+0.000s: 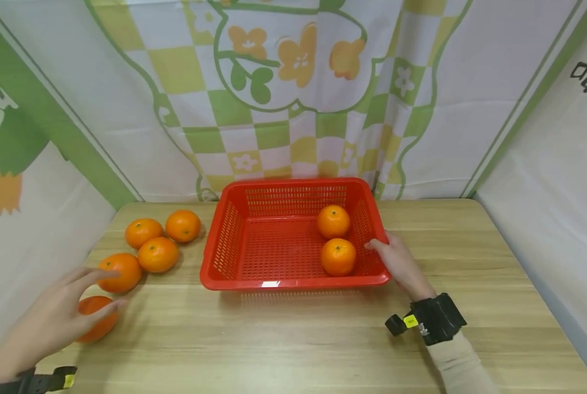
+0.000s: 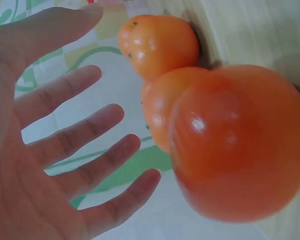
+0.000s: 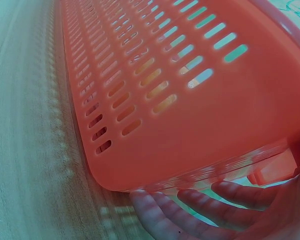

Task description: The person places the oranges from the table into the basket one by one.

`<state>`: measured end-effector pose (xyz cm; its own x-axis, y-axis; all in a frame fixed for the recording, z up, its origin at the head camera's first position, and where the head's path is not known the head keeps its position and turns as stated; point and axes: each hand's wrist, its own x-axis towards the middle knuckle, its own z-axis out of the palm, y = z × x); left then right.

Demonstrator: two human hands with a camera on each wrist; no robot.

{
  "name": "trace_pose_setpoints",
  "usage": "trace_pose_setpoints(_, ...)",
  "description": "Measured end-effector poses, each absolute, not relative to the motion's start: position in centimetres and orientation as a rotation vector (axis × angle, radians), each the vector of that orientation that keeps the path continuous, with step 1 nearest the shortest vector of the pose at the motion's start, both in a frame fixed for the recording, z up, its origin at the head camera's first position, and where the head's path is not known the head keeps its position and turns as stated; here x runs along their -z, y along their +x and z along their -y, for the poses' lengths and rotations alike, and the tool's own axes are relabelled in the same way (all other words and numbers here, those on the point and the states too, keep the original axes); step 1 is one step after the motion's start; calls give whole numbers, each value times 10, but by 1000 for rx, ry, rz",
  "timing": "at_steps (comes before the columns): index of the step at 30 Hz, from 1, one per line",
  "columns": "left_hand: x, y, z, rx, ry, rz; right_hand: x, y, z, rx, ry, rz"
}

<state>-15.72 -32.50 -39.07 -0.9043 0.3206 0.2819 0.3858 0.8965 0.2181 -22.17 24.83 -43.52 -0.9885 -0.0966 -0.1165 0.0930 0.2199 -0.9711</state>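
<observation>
My left hand (image 1: 49, 314) hovers over the nearest orange (image 1: 101, 323) at the table's left, fingers spread and nothing held. In the left wrist view that hand's fingers extend towards a large, close orange (image 2: 245, 145), with a gap between. Several more oranges (image 1: 159, 254) lie in a cluster just beyond. A red plastic basket (image 1: 293, 283) with slotted walls stands at the back centre; two oranges (image 1: 338, 256) sit in its right half. My right hand (image 1: 403, 267) grips its right rim, thumb over the edge. In the right wrist view the fingers (image 3: 205, 207) lie along the outer wall.
The wooden table (image 1: 293, 345) ends at a back curtain (image 1: 269, 126) with green and yellow checks and orange flowers. White and green cloth panels (image 1: 554, 180) border both sides. A black strap (image 1: 438, 318) with a small device is on my right wrist.
</observation>
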Motion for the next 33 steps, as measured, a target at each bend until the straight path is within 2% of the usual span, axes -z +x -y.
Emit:
trace_pose_setpoints(10,403,-154,346,459,-383,2914,435,-222,-249,1881,-6,-2343)
trace_pose_setpoints(20,425,-153,364,509,-373,2980,434,-221,-247,1876,1,-2324)
trace_pose_setpoints(33,435,-153,363,635,-165,3231,433,-220,-246,1871,14,-2321)
